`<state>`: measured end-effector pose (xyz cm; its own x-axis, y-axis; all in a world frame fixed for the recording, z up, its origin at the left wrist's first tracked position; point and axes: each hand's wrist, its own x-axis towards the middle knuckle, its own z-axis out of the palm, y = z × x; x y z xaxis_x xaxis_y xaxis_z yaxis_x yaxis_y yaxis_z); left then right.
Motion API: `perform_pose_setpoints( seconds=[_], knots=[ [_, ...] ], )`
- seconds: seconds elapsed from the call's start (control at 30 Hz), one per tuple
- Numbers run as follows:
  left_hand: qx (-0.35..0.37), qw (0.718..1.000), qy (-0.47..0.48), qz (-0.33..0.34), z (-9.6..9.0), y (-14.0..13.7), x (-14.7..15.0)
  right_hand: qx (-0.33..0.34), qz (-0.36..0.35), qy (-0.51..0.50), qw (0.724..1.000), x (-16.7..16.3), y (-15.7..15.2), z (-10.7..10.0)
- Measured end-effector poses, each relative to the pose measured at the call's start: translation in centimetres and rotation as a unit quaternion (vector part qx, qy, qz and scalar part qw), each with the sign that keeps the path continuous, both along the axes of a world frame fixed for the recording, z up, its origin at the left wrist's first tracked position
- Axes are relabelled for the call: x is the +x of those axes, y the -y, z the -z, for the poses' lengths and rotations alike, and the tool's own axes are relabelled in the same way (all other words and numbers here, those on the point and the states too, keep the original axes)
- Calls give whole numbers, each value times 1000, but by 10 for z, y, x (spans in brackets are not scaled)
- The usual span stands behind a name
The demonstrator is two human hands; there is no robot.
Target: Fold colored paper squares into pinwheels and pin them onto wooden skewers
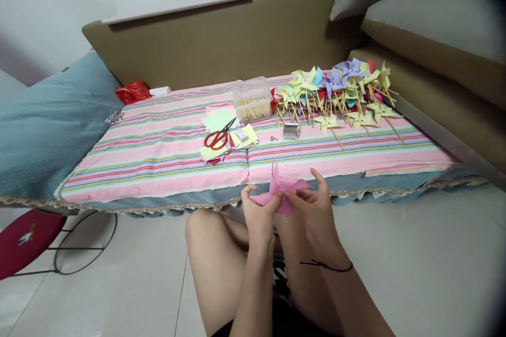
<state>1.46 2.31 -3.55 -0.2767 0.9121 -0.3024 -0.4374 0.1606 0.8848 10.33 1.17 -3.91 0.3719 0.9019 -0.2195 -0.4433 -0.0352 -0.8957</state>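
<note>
Pink pinwheel (279, 185), one tip upward, two sideways, in pinch of left hand (259, 212) and right hand (317, 211).

One long seat (348, 184), blue-skirted, was spread with a striped cloth (158, 152). Upon the cloth, left end: a red bag (133, 92), a white roll (160, 90) and a shiny cluster (114, 118), possibly metal, too small to tell. Centre: paper sheets (219, 118), red-handled scissors (226, 128), a clear box (253, 87) holding sticks (255, 109), and a small grey box (291, 131). Right: heaped paper pinwheels (334, 81), with three yellow pinwheels (327, 123) lying along the front.
</note>
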Motion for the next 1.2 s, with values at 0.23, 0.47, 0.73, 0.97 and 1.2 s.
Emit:
perform_pose_setpoints(
  seconds=[0.23,0.47,0.73,0.97,1.2],
  knots=[
    [19,989,-8,147,-4,-2,-17,-47,-23,-17,999,15,-3,6],
    [77,974,-95,192,-3,-3,-32,-45,-68,-7,997,18,-1,14],
    [41,975,-95,197,-3,-4,-33,-42,-101,22,994,15,-1,19],
    [33,975,-93,201,0,-5,-37,-61,-117,20,991,17,0,14],
    [34,976,-76,201,1,-6,-39,-59,-119,15,991,18,-2,15]
  ],
)
